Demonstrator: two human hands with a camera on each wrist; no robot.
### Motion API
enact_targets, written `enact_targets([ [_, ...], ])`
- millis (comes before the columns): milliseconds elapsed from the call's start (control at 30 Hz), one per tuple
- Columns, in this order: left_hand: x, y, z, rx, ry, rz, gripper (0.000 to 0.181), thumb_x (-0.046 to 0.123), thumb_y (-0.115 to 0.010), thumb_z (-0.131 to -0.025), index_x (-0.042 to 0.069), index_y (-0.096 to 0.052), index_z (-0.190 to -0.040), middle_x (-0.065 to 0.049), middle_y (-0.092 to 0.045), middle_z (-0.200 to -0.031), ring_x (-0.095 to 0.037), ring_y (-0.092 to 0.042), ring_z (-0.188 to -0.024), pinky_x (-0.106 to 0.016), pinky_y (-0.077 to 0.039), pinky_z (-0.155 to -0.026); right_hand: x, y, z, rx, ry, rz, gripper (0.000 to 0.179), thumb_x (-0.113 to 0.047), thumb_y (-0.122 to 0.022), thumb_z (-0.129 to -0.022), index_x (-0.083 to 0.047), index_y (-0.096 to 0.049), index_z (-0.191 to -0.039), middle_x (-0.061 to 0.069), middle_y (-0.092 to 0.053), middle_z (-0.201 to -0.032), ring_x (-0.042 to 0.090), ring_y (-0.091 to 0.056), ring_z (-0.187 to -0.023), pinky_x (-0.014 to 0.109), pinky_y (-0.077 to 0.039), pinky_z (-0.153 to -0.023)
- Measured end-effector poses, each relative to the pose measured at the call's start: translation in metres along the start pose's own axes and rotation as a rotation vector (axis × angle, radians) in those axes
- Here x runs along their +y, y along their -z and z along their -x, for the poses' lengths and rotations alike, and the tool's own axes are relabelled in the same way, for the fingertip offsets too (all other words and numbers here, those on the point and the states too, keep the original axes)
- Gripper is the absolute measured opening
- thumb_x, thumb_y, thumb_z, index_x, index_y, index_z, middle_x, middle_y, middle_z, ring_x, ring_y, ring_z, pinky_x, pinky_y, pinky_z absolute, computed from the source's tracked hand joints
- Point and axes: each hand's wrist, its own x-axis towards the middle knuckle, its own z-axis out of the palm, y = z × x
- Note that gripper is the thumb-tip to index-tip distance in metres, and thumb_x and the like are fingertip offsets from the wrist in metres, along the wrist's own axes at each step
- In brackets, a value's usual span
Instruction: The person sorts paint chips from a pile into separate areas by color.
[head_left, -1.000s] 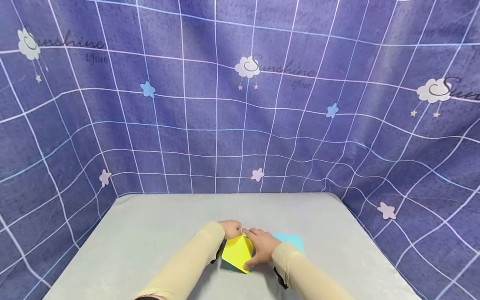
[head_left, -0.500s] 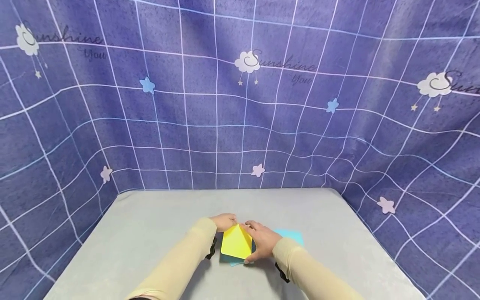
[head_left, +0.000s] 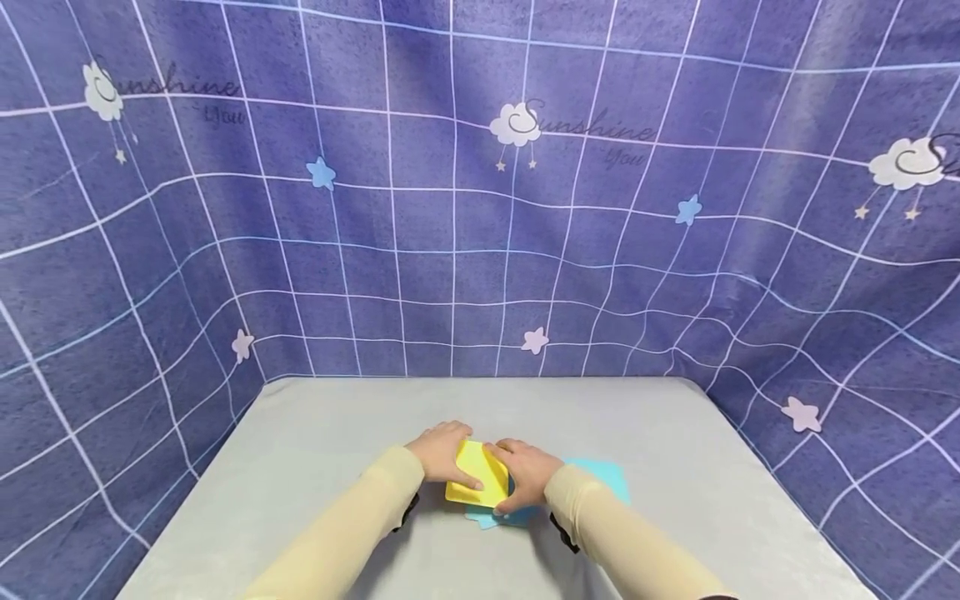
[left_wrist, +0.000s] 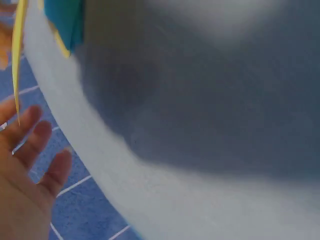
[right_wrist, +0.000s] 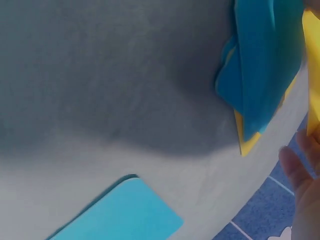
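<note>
A yellow square sheet (head_left: 480, 472) with rounded corners is held up between both hands at the middle of the table. My left hand (head_left: 444, 454) grips its left side, thumb lying across the near face and fingers at the far edge. On the opposite side my right hand (head_left: 527, 472) holds it, forefinger at the upper right corner and thumb at the lower right. The left wrist view shows the yellow sheet (left_wrist: 18, 60) almost edge-on. Beneath it are bent blue sheets (right_wrist: 270, 65), with some yellow showing under them in the right wrist view.
Flat on the table to the right lies a light blue sheet (head_left: 603, 475), partly behind the right wrist. The light grey tabletop (head_left: 337, 500) ends at a purple-blue gridded curtain (head_left: 480, 275) around the back and sides.
My left hand has shifted from the far edge of the yellow sheet to its left side, thumb now across it. The sheet has flattened from its peaked tilt, and more blue shows below.
</note>
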Motion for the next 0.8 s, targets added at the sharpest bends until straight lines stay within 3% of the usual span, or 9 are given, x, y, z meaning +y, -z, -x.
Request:
enact_targets([
  [67,0.003,0.002,0.006,-0.01,-0.03,-0.1,0.105,0.062,-0.088,-0.069,0.0,-0.051,-0.145,-0.014,-0.056,-0.138,-0.033,-0.052,-0.128,-0.053,-0.043,-0.106,-0.001,0.002,-0.003,0.007,0.009,-0.008,0.103,-0.053,-0.088,-0.075,-0.007,-0.044,-0.156,0.013,-0.053,-0.143,0.028,-0.056,-0.129,0.039,-0.046,-0.107],
  [133,0.003,0.003,0.01,-0.024,-0.035,-0.143,0.112,0.061,-0.092,-0.062,0.002,-0.049,-0.148,-0.011,-0.054,-0.141,-0.033,-0.05,-0.13,-0.056,-0.042,-0.106,-0.001,0.003,-0.005,0.011,0.016,-0.021,0.103,-0.051,-0.088,-0.074,-0.007,-0.044,-0.156,0.013,-0.054,-0.142,0.028,-0.056,-0.128,0.039,-0.046,-0.106],
  [367,-0.01,-0.001,0.02,-0.027,-0.006,-0.182,0.11,0.057,-0.096,-0.057,0.013,-0.051,-0.147,-0.001,-0.057,-0.133,-0.023,-0.053,-0.121,-0.054,-0.044,-0.102,-0.008,0.005,-0.013,0.021,0.04,-0.008,0.101,-0.052,-0.086,-0.075,-0.008,-0.043,-0.156,0.014,-0.051,-0.147,0.03,-0.053,-0.132,0.041,-0.045,-0.107],
  [600,-0.027,0.011,0.045,0.011,0.064,-0.102,0.11,0.051,-0.097,-0.058,0.002,-0.051,-0.146,-0.012,-0.061,-0.136,-0.032,-0.056,-0.125,-0.056,-0.045,-0.101,-0.028,0.002,-0.03,-0.009,0.059,-0.004,0.099,-0.055,-0.084,-0.079,-0.012,-0.042,-0.158,0.014,-0.048,-0.151,0.03,-0.048,-0.138,0.041,-0.042,-0.111],
  [800,-0.048,0.009,0.072,0.033,0.111,-0.029,0.11,0.051,-0.095,-0.062,-0.001,-0.049,-0.147,-0.015,-0.059,-0.138,-0.036,-0.054,-0.128,-0.059,-0.042,-0.105,-0.051,-0.001,-0.048,-0.019,0.083,0.006,0.097,-0.06,-0.08,-0.082,-0.017,-0.04,-0.16,0.014,-0.046,-0.154,0.029,-0.046,-0.14,0.041,-0.041,-0.112],
])
